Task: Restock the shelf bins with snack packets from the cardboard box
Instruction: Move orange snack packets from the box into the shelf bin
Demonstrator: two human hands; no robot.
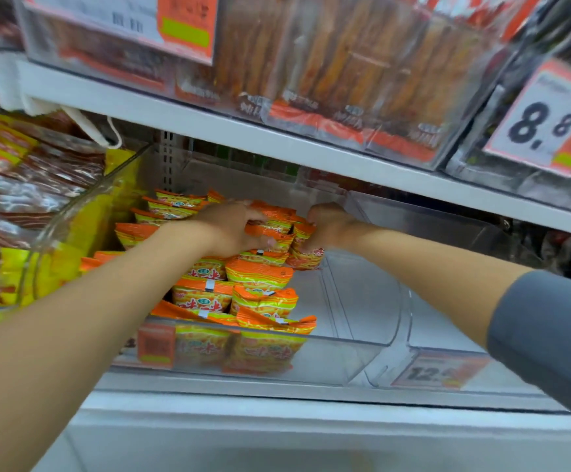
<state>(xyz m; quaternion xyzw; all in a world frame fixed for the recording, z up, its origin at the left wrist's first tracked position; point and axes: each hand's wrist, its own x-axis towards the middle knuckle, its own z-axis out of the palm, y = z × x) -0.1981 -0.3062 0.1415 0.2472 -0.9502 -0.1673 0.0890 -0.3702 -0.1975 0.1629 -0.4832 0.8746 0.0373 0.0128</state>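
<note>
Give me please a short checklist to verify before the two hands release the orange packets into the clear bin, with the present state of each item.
1. Grip: left hand and right hand both hold the orange packets between them: ok.
2. Place: the bundle is over the stocked rows in the clear bin, which hold the same kind: ok.
3. Room: the bin's right side is bare: ok.
4. Headroom: both hands are under the upper shelf, apart from it: ok.
5. Stocked rows steady enough for more on top: cannot tell.
6. Cardboard box within reach: not in view, cannot tell.
</note>
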